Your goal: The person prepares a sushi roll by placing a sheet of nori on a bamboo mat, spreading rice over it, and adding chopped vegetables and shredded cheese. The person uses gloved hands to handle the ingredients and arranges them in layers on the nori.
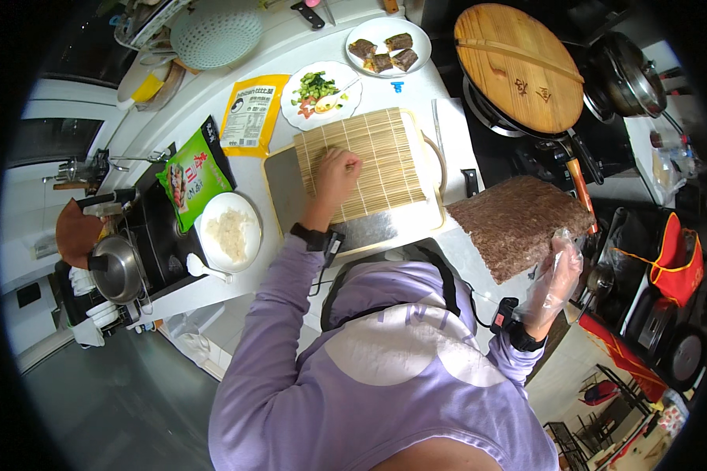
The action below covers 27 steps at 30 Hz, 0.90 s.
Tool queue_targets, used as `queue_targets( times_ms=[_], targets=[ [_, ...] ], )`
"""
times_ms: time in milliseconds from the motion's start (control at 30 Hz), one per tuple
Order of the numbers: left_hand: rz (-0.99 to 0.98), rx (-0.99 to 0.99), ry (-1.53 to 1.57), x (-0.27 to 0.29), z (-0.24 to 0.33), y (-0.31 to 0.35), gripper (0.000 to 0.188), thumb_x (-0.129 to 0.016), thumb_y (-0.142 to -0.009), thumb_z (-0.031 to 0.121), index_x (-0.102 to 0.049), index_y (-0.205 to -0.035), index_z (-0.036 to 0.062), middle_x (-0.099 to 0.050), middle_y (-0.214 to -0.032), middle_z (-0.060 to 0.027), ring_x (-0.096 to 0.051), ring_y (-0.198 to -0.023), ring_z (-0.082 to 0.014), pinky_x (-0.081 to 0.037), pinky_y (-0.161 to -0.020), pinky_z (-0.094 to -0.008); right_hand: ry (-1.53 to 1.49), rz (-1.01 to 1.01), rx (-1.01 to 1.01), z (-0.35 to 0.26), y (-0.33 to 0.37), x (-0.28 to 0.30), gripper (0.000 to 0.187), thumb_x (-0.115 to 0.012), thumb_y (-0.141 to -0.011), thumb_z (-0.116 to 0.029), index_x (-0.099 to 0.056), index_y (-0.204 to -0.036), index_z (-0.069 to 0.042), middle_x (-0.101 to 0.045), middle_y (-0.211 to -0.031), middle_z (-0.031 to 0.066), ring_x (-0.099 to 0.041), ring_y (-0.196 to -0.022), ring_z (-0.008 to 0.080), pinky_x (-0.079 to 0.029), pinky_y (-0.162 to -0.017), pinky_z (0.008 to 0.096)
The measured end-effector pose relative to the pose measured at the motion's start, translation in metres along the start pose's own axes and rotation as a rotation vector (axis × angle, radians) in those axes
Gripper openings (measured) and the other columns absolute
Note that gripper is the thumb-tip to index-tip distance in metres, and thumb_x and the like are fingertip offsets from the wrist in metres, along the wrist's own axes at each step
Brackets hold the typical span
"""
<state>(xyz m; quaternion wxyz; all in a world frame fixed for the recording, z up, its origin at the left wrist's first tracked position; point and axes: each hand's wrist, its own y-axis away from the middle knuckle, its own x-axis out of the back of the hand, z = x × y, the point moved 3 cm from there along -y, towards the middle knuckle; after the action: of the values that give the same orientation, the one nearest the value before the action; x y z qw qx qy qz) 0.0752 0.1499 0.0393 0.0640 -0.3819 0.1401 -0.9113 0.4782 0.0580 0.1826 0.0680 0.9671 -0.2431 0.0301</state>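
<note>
My left hand [338,174] is bare and curled closed, resting on the left part of a bamboo rolling mat [389,161]. Nothing shows in its fingers. The mat lies flat on a cutting board [291,192] with a pale rim and a metal-looking surface. On the right, my right hand [554,275], in a clear plastic glove, grips the near right edge of a large dark nori sheet [518,224]. The sheet is held out flat, partly over the counter beside the board. A knife with a black handle [470,182] lies between the board and the nori.
Left of the board are a bowl of rice [230,226], a white rice paddle [206,268], a green package [196,174] and a yellow packet [251,114]. Behind it stand a plate of chopped vegetables [320,93] and a plate of nori rolls [386,43]. A wooden-lidded pan [518,67] occupies the stove.
</note>
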Motion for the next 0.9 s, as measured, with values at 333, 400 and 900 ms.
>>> queue_targets(
  times_ms=[333,400,900],
  targets=[
    [-0.121,-0.089,-0.177,-0.038,0.010,-0.012,0.011,-0.069,-0.076,0.012,-0.059,-0.075,0.0082,-0.057,-0.082,-0.0053,-0.054,-0.085,-0.0258,-0.039,-0.078,-0.0370,-0.024,0.025,-0.069,0.017,-0.003,0.021,0.026,-0.058,-0.089,-0.027,-0.060,-0.102,-0.005,-0.058,-0.094,-0.0015,-0.050,-0.083,0.0065,-0.038,-0.071,0.0197],
    [-0.133,-0.098,-0.164,-0.037,0.011,-0.013,0.009,-0.068,-0.076,0.012,-0.060,-0.077,0.0084,-0.057,-0.083,-0.0049,-0.054,-0.086,-0.0255,-0.039,-0.078,-0.0370,-0.041,0.034,-0.040,0.022,-0.005,0.024,0.025,-0.059,-0.089,-0.027,-0.061,-0.101,-0.006,-0.059,-0.095,-0.0014,-0.051,-0.083,0.0068,-0.038,-0.070,0.0198],
    [-0.148,-0.278,-0.128,-0.052,0.020,-0.017,0.004,-0.067,-0.076,0.008,-0.063,-0.077,0.0078,-0.058,-0.082,-0.0042,-0.054,-0.084,-0.0250,-0.040,-0.078,-0.0364,-0.105,0.147,-0.007,0.008,-0.010,0.007,0.021,-0.054,-0.093,-0.011,-0.056,-0.073,-0.005,-0.055,-0.075,-0.0032,-0.049,-0.072,0.0050,-0.044,-0.078,0.0244]
  ],
)
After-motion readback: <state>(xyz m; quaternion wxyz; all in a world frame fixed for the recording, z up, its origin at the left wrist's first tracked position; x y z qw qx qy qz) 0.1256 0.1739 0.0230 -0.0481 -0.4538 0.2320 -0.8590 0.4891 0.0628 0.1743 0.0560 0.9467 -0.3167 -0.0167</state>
